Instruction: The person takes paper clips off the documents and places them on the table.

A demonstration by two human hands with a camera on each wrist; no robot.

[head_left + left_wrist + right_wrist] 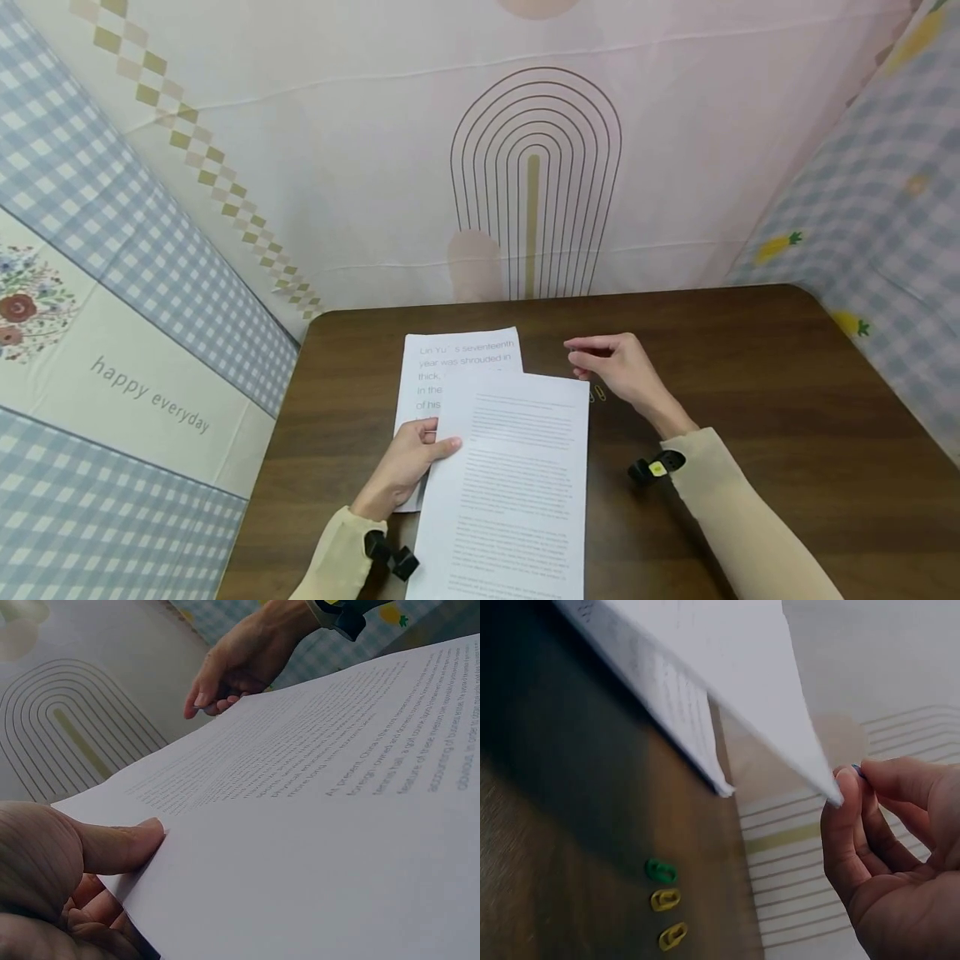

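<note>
My left hand (pixel 407 461) grips the left edge of printed paper sheets (pixel 517 483), thumb on top and fingers underneath. The sheets are raised and tilted; how many there are I cannot tell. Right of their top corner, my right hand (pixel 628 372) pinches a small blue paper clip (pixel 857 771) between thumb and fingers, which hide most of it. In the right wrist view, a corner of the sheets overlaps the fingertips; whether they touch is unclear. A green paper clip (pixel 661 871) and two yellow paper clips (pixel 665 900) lie on the table below that hand.
Another stack of paper (pixel 465 346) with larger print lies on the brown wooden table (pixel 750 375), partly under the held sheets. A patterned white cloth (pixel 360 167) hangs behind the table, with checked cloth (pixel 877 208) at the sides.
</note>
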